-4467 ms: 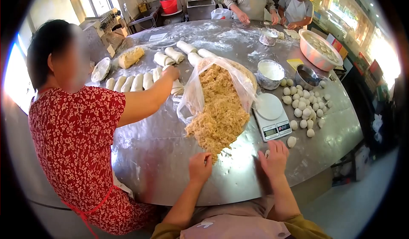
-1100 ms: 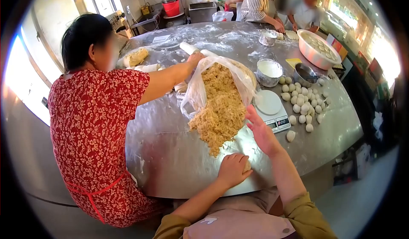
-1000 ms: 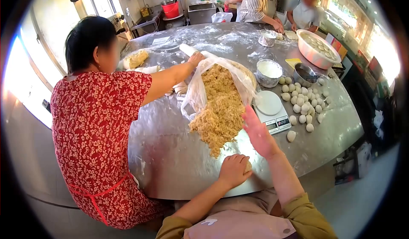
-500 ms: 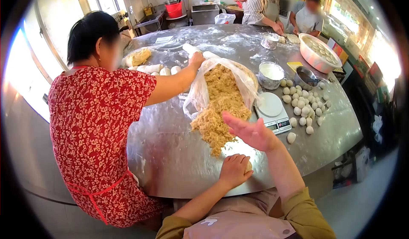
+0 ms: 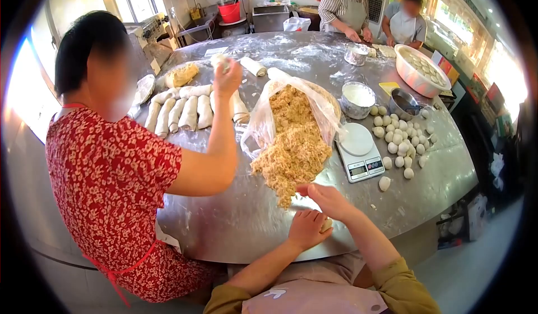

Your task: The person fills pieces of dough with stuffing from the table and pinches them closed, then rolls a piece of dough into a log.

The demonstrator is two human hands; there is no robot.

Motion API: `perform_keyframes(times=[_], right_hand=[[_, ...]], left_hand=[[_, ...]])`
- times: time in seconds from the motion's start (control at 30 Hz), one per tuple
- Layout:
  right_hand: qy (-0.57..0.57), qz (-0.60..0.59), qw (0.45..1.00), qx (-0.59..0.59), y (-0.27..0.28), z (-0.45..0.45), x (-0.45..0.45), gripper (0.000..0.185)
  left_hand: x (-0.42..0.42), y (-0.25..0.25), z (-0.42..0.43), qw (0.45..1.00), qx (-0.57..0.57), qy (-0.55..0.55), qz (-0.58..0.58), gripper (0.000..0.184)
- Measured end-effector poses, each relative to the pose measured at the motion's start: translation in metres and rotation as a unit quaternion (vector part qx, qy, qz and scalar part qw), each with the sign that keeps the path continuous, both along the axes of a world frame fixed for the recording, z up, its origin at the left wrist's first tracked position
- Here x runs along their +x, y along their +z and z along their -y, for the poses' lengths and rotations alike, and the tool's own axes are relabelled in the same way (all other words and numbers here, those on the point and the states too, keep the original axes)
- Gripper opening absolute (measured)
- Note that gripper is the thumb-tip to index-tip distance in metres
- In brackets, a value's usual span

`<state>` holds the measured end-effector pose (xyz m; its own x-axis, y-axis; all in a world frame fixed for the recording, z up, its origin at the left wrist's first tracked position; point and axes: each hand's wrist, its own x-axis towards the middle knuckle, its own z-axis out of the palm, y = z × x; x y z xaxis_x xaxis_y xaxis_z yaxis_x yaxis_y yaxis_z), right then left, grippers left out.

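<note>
My left hand (image 5: 307, 230) is closed around a small tan lump (image 5: 326, 225), part of which shows beside the fingers, low over the steel table's near edge. Just above it, my right hand (image 5: 329, 201) reaches leftward with its fingers at the lower edge of a crumbly golden filling (image 5: 294, 154). The fingers look apart, though their tips are partly hidden, and I see nothing held in them. That filling spills from an open clear plastic bag (image 5: 260, 118). To the right of the bag stands a white kitchen scale (image 5: 358, 149).
Pale dough balls (image 5: 399, 137) lie right of the scale, near a flour tub (image 5: 357, 98) and a metal pot (image 5: 402, 102). A co-worker in red (image 5: 117, 185) works at left beside dough rolls (image 5: 188, 112). Two people stand at the far side, near a large basin (image 5: 420, 76).
My right hand has come down from above the scale's left side to the filling's lower edge. My left hand stays put. The co-worker in red has pulled an arm back leftward, lifting a pale piece.
</note>
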<state>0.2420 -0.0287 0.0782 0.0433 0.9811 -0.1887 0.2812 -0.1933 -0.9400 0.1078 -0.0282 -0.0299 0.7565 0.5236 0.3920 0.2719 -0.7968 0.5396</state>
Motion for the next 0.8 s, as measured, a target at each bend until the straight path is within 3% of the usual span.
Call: perform_keyframes(times=[0.1, 0.2, 0.33, 0.47, 0.57, 0.67, 0.8], right_hand=[[-0.016, 0.075, 0.997, -0.004, -0.035, 0.021, 0.000, 0.048], [-0.022, 0.038, 0.994, -0.101, -0.040, 0.041, -0.007, 0.044], [0.030, 0.111, 0.993, 0.008, -0.061, 0.048, -0.008, 0.042], [0.039, 0.065, 0.997, -0.007, -0.041, 0.047, -0.014, 0.040], [0.018, 0.102, 0.994, 0.016, -0.042, 0.048, -0.016, 0.042], [-0.006, 0.150, 0.988, 0.044, -0.046, 0.058, -0.022, 0.044], [-0.043, 0.176, 0.978, 0.103, -0.055, 0.074, -0.035, 0.038]], left_hand=[[-0.004, -0.009, -0.005, 0.997, 0.025, -0.006, 0.075, 0.040], [-0.012, 0.006, -0.002, 0.996, 0.035, -0.012, 0.081, 0.037], [-0.025, 0.015, -0.003, 0.995, -0.015, -0.050, 0.085, 0.032], [-0.025, 0.031, -0.013, 0.988, -0.082, -0.078, 0.107, 0.026], [-0.027, 0.038, -0.008, 0.990, -0.132, -0.047, 0.006, 0.032], [-0.026, 0.026, 0.009, 0.996, -0.085, 0.011, -0.024, 0.044], [-0.028, 0.014, 0.016, 0.996, -0.081, -0.016, -0.047, 0.046]])
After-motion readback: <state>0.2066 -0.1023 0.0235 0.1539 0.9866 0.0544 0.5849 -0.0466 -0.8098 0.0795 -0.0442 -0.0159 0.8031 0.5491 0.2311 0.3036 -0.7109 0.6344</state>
